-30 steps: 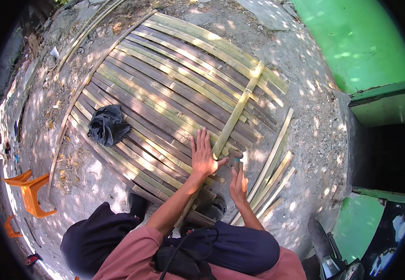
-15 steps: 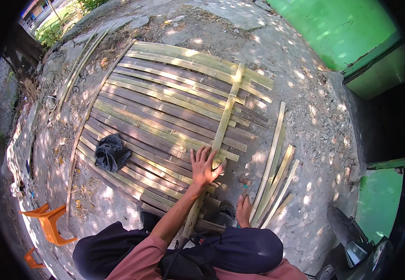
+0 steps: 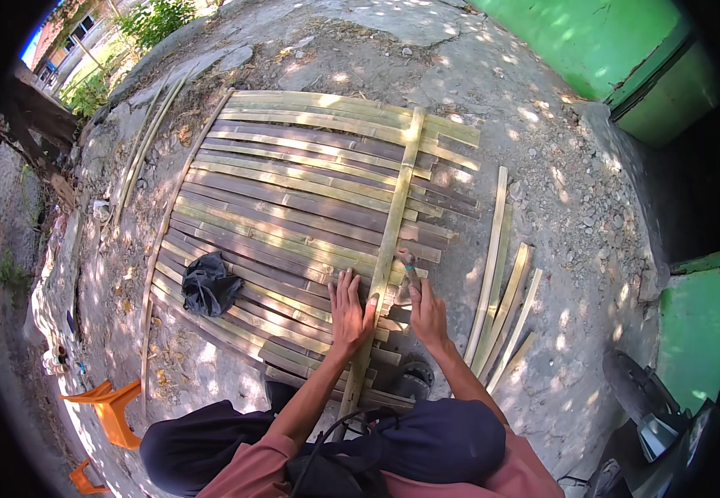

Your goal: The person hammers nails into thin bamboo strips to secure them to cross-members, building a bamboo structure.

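A panel of split bamboo slats lies on the ground in front of me, its pale strips side by side. A bamboo crosspiece runs over the slats near their right ends. My left hand rests with fingers stretched out on the slats, its thumb against the crosspiece. My right hand is closed round the handle of a hammer, just right of the crosspiece. Teal wrapping shows near the hammer's head. Whether the head touches the bamboo, I cannot tell.
A crumpled black plastic bag lies on the slats. Loose bamboo strips lie to the right, others far left. An orange plastic stool is at lower left. Green metal panels stand on the right.
My right hand has raised the hammer up and left, to beside the crosspiece. My left hand has slid down and left along the crosspiece. The whole view has shifted slightly.
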`<state>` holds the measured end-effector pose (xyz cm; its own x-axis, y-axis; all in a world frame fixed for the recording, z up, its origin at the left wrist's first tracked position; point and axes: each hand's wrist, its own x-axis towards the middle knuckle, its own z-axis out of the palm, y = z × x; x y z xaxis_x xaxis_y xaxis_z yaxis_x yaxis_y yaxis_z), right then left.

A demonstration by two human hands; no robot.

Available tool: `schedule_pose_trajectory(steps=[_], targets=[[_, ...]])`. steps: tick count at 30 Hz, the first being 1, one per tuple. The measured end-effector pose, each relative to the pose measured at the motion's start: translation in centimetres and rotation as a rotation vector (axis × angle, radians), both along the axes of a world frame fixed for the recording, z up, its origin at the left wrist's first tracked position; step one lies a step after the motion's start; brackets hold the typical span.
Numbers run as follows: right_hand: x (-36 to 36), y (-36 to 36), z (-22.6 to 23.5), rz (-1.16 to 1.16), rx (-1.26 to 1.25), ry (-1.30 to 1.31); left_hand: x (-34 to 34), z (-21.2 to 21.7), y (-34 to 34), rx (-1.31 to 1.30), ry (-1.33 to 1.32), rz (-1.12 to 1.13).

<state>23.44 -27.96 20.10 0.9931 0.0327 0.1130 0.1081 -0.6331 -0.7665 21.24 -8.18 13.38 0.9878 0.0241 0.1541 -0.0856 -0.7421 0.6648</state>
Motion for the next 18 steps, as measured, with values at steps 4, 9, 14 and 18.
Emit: schedule_pose_trajectory(steps=[4,9,14,18], targets=[[0.2,0.0,-1.5,0.067,-0.16,0.05,0.0,0.4,-0.2,0.038,0.01,-0.018],[1.7,0.9,1.3,0.035,-0.075,-0.061,0.2,0.4,0.1,-0.008,0.018,0.017],[0.0,0.5,-1.2,0.161,-0.303,0.229,-0.4,-0.3,0.3,0.01,0.025,-0.006],[-2.5,1.1,-1.9,0.101,-0.157,0.137,-0.8,-0.8,1.4,0.159,0.061,-0.053]])
